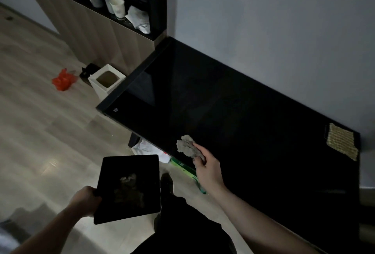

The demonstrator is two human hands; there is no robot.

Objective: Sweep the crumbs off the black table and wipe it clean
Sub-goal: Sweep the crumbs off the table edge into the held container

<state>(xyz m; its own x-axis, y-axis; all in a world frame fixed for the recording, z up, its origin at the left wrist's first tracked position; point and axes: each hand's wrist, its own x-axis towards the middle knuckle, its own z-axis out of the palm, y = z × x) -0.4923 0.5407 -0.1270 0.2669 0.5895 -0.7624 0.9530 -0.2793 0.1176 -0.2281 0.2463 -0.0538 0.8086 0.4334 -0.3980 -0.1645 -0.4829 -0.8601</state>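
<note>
The black table [233, 111] runs along the grey wall, glossy and dark. My right hand [207, 167] grips a crumpled grey cloth [187, 146] that rests on the table near its front edge. My left hand [86, 199] holds a flat black square tray [128, 187] by its near left edge, level and lower than the tabletop, out in front of the table over the floor. A small heap of pale crumbs [129, 188] lies in the middle of the tray. I cannot make out crumbs on the dark tabletop.
A yellowish woven mat [342, 143] lies at the table's right end. A white square bin [106, 80] stands on the wooden floor by the table's left corner, with a red bag [64, 80] beyond it. Shelves with a paper cup [117, 6] stand at the back. Green and white things lie under the table.
</note>
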